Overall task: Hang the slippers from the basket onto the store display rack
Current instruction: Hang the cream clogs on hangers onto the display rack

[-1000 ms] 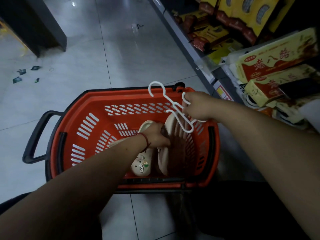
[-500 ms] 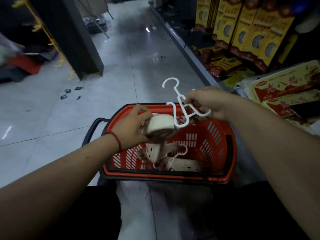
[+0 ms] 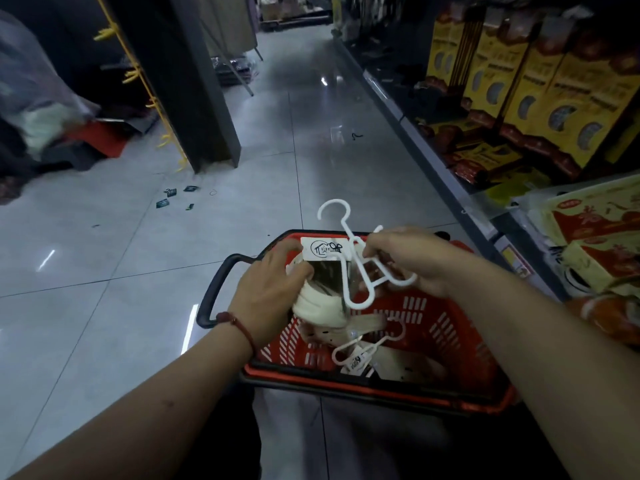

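A red plastic basket (image 3: pixel 485 398) with a black handle stands on the floor below me. Above it my left hand (image 3: pixel 268 284) grips a cream slipper pair (image 3: pixel 320 308) with a white paper tag (image 3: pixel 323 249) on top. My right hand (image 3: pixel 412 258) pinches a white plastic hanger (image 3: pixel 349 268), its hook pointing up and away, its lower loop touching the slippers. More cream slippers and a second white hanger (image 3: pixel 367 346) lie inside the basket.
Shelves of yellow and red boxed goods (image 3: pixel 540 88) run along the right side. A dark pillar with a yellow hook strip (image 3: pixel 152 98) stands at the left. Small scraps (image 3: pixel 173 197) lie on the grey tiled floor ahead.
My left hand lifted the slipper pair out of the basket and up to the hanger in my right hand. The camera tilted up, showing more of the aisle.
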